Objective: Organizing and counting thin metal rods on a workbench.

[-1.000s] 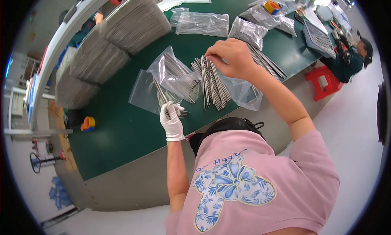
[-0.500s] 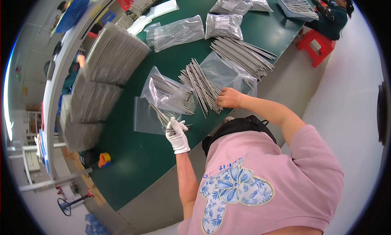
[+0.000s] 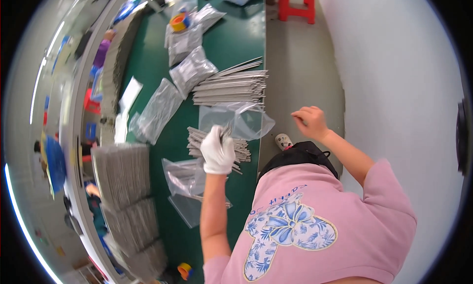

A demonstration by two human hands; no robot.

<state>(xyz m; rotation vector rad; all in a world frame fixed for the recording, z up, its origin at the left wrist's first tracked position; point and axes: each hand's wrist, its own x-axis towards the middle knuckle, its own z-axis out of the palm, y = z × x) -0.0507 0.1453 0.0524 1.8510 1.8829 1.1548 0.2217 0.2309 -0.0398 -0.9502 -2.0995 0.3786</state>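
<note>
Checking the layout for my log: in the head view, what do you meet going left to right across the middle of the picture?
Stacks of grey sheets → clear bags → white-gloved left hand on thin metal rods → bare right hand → grey floor.

Clear plastic bags (image 3: 236, 120) are lying open mid-counter; filled clear bags (image 3: 156, 110) are lying farther along, flat empties (image 3: 183, 178) sitting nearer.

The worktop (image 3: 231, 42) is dark green. The glove (image 3: 218, 151) is white, the rods (image 3: 231, 84) grey and the bags (image 3: 157, 109) clear. The shirt (image 3: 345, 220) is pink with a blue floral bow print; the stool (image 3: 297, 3) is red.
</note>
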